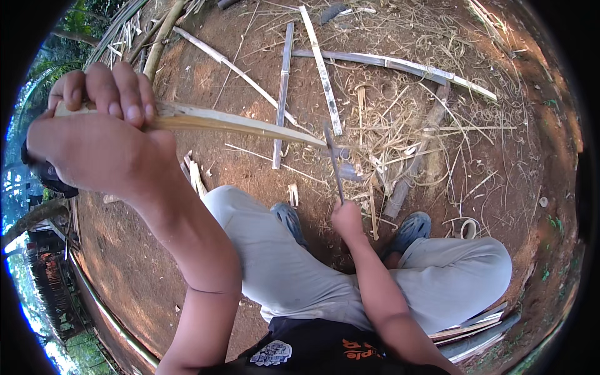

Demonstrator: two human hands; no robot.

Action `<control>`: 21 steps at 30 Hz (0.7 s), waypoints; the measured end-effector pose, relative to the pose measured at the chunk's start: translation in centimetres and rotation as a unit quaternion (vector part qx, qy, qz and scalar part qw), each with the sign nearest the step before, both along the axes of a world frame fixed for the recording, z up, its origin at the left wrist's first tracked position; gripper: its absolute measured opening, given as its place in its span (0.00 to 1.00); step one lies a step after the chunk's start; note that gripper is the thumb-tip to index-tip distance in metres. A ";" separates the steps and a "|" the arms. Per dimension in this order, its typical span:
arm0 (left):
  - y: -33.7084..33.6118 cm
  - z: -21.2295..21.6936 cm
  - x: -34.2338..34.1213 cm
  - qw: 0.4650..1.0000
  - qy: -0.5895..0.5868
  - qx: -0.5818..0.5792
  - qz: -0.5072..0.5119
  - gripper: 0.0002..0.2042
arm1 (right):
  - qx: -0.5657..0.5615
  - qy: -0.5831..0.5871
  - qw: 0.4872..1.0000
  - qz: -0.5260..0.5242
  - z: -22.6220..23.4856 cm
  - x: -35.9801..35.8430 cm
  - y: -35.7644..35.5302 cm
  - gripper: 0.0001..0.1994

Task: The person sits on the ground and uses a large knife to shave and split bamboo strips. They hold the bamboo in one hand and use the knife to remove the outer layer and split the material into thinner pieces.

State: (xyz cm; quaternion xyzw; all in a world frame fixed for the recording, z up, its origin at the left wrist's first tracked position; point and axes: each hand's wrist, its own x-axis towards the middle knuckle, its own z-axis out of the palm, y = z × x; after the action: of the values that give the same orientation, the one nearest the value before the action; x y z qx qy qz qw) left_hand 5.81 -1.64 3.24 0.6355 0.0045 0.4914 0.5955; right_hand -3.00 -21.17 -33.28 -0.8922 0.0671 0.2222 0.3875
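My left hand (103, 137) is raised at the left, its fingers wrapped around one end of a long split bamboo strip (240, 123). The strip runs to the right and slightly down, showing a pale cut face. Low between my knees, my right hand (348, 219) is closed around a knife, whose handle is hidden in the fist. The thin dark knife blade (334, 165) points up and away, seen nearly edge-on. It crosses at the far end of the strip; whether blade and bamboo touch I cannot tell.
Bamboo slats (325, 72) and a heap of curled shavings (400, 153) lie on the brown dirt ahead. A small bamboo ring (467, 229) is beyond my right knee. Split strips (472, 334) are stacked at the lower right. My shoes (411, 232) stand on the ground.
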 end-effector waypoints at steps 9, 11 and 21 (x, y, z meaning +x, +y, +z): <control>-1.1 -0.4 0.4 0.999 -0.039 0.008 -0.030 0.11 | 0.074 -0.135 0.986 0.066 0.3 -0.4 -0.2 0.19; -1.2 -0.5 0.1 0.999 -0.035 0.009 -0.040 0.11 | 0.012 -0.035 0.999 0.029 0.0 0.2 -0.2 0.19; -0.3 -0.6 0.0 0.992 -0.060 -0.012 -0.106 0.16 | 0.034 -0.138 0.987 0.071 -1.0 -0.6 -0.3 0.14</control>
State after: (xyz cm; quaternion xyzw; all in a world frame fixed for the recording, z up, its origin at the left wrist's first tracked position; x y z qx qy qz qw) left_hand 5.83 -1.90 2.63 0.5948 -0.0933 0.4626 0.6508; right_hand -3.61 -21.45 -34.27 -0.9032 -0.0583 0.1264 0.4060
